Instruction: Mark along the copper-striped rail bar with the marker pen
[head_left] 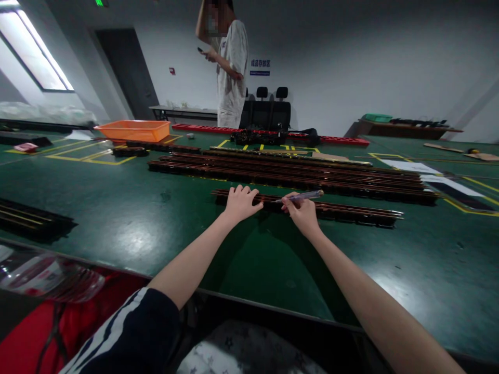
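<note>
A long, thin, dark rail (358, 213) with coppery edges lies across the green table in front of me. My left hand (242, 202) is closed over its left part, with the fingers across the top and the thumb pointing right. In my right hand (302, 212) is a slim screwdriver (307, 196) with a see-through handle, gripped between thumb and fingers. Its handle slants up to the right, and its thin tip points left to the rail, near my left thumb. Whether the tip touches a screw is too small to tell.
Behind the rail lies a bundle of similar rails (280, 171). More rails (31, 221) are at the left. Farther back are an orange bin (134, 131), a red slotted bar (343, 140) and white papers (411, 166). A person (232, 67) stands beyond the table. A plastic bottle (50, 275) is at lower left.
</note>
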Demonstrator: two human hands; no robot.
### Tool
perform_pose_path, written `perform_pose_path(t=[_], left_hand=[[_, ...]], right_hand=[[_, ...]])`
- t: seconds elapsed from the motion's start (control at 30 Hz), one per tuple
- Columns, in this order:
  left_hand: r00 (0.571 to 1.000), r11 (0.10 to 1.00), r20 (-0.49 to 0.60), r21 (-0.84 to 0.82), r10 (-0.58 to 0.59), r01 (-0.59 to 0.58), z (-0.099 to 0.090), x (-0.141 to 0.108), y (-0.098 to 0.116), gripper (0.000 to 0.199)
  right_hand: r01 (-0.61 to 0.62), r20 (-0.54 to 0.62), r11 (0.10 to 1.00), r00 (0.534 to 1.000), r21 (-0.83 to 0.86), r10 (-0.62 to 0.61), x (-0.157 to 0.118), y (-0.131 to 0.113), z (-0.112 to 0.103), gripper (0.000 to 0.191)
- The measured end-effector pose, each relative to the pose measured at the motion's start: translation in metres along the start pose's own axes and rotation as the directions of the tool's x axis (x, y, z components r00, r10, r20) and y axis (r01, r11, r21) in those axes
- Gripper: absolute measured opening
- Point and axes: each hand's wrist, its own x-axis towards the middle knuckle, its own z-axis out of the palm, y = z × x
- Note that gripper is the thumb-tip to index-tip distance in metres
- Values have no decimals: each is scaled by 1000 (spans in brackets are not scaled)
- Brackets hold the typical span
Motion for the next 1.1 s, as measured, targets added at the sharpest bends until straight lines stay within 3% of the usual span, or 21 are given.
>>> perform_pose_path(t=[0.57,1.1], left_hand=[[998,1000,66,-26,-2,4,-8,-1,-10,47],[1000,999,21,-49,1,0,-3,-4,-12,45]], right_hand=[[12,32,999,999,42,-14,-4,-8,7,24],[13,-1,999,1000,48,-13,-4,-12,2,29]])
